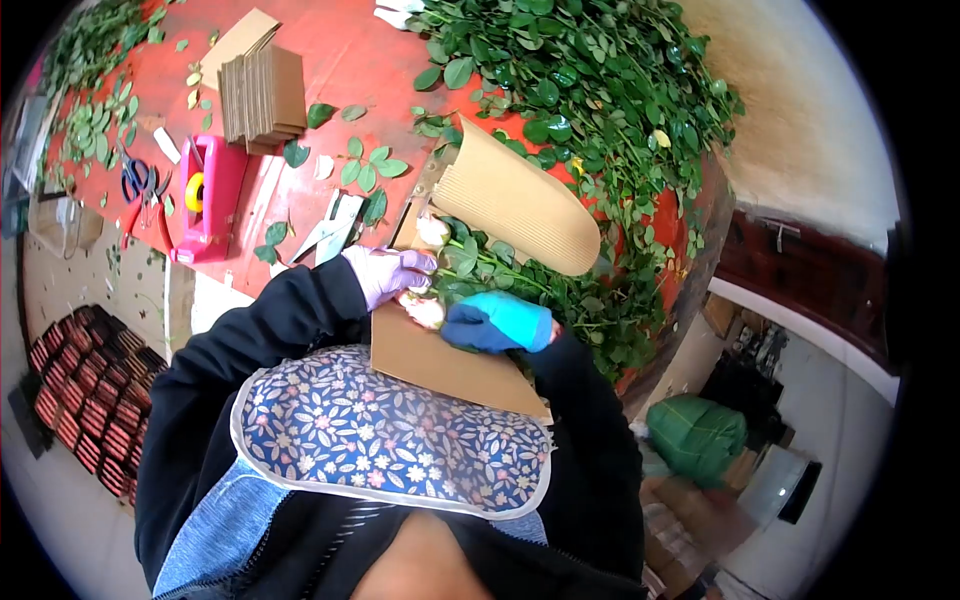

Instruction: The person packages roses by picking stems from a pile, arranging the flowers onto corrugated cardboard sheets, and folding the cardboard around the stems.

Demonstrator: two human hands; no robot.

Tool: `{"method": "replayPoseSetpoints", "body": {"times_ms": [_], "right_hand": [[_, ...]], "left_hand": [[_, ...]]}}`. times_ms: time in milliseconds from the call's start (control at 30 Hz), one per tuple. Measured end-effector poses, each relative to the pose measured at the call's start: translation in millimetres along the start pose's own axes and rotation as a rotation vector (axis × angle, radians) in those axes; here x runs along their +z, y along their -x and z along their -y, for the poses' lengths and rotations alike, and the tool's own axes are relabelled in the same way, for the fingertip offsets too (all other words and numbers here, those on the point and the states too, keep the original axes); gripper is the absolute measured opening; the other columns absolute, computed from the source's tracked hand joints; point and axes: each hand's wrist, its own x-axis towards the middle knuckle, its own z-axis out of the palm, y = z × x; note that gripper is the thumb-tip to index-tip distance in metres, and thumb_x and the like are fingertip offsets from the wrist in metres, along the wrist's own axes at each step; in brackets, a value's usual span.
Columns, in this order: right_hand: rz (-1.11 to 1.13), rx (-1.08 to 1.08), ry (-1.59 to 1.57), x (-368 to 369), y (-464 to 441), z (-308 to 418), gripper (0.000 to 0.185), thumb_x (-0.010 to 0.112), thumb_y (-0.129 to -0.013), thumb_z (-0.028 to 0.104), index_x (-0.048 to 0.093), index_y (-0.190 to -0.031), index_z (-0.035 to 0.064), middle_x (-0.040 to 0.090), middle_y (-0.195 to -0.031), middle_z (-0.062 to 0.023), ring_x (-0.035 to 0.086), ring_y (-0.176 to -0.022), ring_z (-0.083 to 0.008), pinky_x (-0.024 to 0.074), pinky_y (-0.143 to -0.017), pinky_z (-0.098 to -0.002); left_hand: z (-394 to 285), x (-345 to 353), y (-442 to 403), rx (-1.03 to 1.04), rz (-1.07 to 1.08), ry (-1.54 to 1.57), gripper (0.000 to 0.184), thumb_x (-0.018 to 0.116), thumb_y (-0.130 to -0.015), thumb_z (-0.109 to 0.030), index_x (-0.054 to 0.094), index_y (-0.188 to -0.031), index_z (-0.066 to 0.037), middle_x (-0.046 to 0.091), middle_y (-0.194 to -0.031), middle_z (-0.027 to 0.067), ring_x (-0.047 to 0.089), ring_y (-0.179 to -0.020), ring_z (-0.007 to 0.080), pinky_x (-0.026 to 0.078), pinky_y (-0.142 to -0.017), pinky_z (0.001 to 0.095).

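White roses, one [432, 230] above and a pink-edged one [424, 310] below, lie on a flat cardboard sheet [450, 372] at the table's near edge. My left hand [390, 275], in a lilac glove, is closed at the blooms, its fingertips between the two roses. My right hand [497, 322], in a blue glove, is closed around the leafy stems just right of the lower rose; the gripped part is hidden under the fingers. Corrugated cardboard [520, 200] curves up beyond the stems.
Stacked cardboard pieces [262, 95], a pink tape dispenser [208, 200], scissors [133, 178] and red-handled pliers [150, 205] lie on the red table [340, 60]. A large heap of leafy stems [600, 90] covers the back right. A green bundle [695, 438] stands at the lower right.
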Motion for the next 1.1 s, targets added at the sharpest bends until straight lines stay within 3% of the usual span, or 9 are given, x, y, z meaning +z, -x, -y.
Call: {"method": "replayPoseSetpoints", "body": {"times_ms": [67,133,233,267,333,633,767,867,1100], "right_hand": [[-0.176,0.047,-0.402,8.9,-6.3,-12.9,0.032,0.065,-0.094,0.034,0.069,-0.107,0.0041,0.063,-0.074,-0.0037,0.056,-0.064,-0.0114,0.0473,-0.060,-0.0294],[-0.494,-0.262,-0.363,11.7,-16.4,-26.3,0.029,0.065,-0.094,0.029,0.068,-0.111,0.0063,0.066,-0.077,-0.0049,0.058,-0.063,-0.0128,0.0488,-0.061,-0.0328],[-1.163,-0.430,0.656,1.6,-19.8,-2.7,0.040,0.066,-0.088,0.023,0.061,-0.125,0.0080,0.066,-0.112,-0.0116,0.067,-0.073,-0.0289,0.0517,-0.064,-0.0421],[-1.209,-0.410,0.628,3.0,-25.7,-3.7,0.040,0.066,-0.088,0.023,0.061,-0.125,0.0080,0.066,-0.112,-0.0116,0.067,-0.073,-0.0289,0.0517,-0.064,-0.0421],[-0.942,-0.056,0.941,7.6,-42.0,-14.4,0.043,0.056,-0.091,0.024,0.054,-0.132,0.0099,0.060,-0.118,-0.0147,0.067,-0.073,-0.0280,0.0519,-0.064,-0.0432],[-1.175,-0.055,0.828,24.3,-65.5,-30.7,0.044,0.052,-0.089,0.023,0.051,-0.128,0.0026,0.060,-0.106,-0.0149,0.067,-0.078,-0.0277,0.0504,-0.065,-0.0470],[-1.165,-0.102,0.901,20.9,-79.1,-44.2,0.019,0.052,-0.088,0.020,0.058,-0.100,0.0073,0.063,-0.089,-0.0087,0.068,-0.073,-0.0260,0.0513,-0.059,-0.0440],[-1.223,-0.248,0.885,16.4,-84.0,-57.8,0.016,0.052,-0.088,0.020,0.058,-0.099,0.0096,0.064,-0.089,-0.0070,0.068,-0.071,-0.0261,0.0516,-0.058,-0.0438],[-1.002,-0.177,0.830,12.3,-63.4,-44.5,0.021,0.051,-0.087,0.020,0.060,-0.104,0.0114,0.064,-0.091,-0.0089,0.068,-0.078,-0.0266,0.0521,-0.063,-0.0439]], "left_hand": [[-2.8,-4.9,-1.9,-0.015,0.025,-0.016,0.041,0.070,-0.076,-0.006,0.068,-0.116,-0.014,0.061,-0.128,0.0049,0.066,-0.105,0.0233,0.057,-0.082,0.0315],[-4.9,-5.0,-2.7,0.022,0.002,0.019,0.039,0.068,-0.078,-0.004,0.067,-0.116,-0.013,0.061,-0.126,0.0051,0.065,-0.107,0.0238,0.057,-0.083,0.0332],[-4.0,-5.4,-3.4,-0.016,0.017,0.088,0.038,0.065,-0.079,0.000,0.067,-0.116,-0.011,0.061,-0.125,0.0105,0.066,-0.106,0.0297,0.058,-0.083,0.0378],[-1.1,-3.7,-3.6,0.014,0.060,0.074,0.038,0.065,-0.079,0.000,0.067,-0.116,-0.011,0.061,-0.125,0.0105,0.066,-0.106,0.0297,0.058,-0.083,0.0378],[-2.6,-4.1,-4.7,0.046,-0.030,0.080,0.041,0.065,-0.077,0.004,0.067,-0.115,-0.010,0.060,-0.127,0.0129,0.065,-0.107,0.0328,0.057,-0.084,0.0376],[-8.1,-4.8,-12.8,0.165,-0.107,0.161,0.045,0.066,-0.071,0.012,0.068,-0.113,-0.006,0.061,-0.120,0.0182,0.064,-0.109,0.0357,0.055,-0.090,0.0395],[-7.8,-8.0,-14.3,0.150,-0.081,0.119,0.044,0.068,-0.069,0.013,0.071,-0.109,-0.005,0.063,-0.118,0.0177,0.065,-0.108,0.0348,0.055,-0.088,0.0384],[-5.3,-1.5,-12.6,0.156,-0.109,0.156,0.045,0.070,-0.069,0.013,0.071,-0.110,-0.005,0.063,-0.118,0.0168,0.065,-0.108,0.0324,0.055,-0.088,0.0366],[0.6,9.7,-6.7,0.140,-0.190,0.135,0.039,0.073,-0.072,0.011,0.074,-0.108,-0.006,0.063,-0.114,0.0139,0.065,-0.104,0.0285,0.054,-0.087,0.0339]]}}
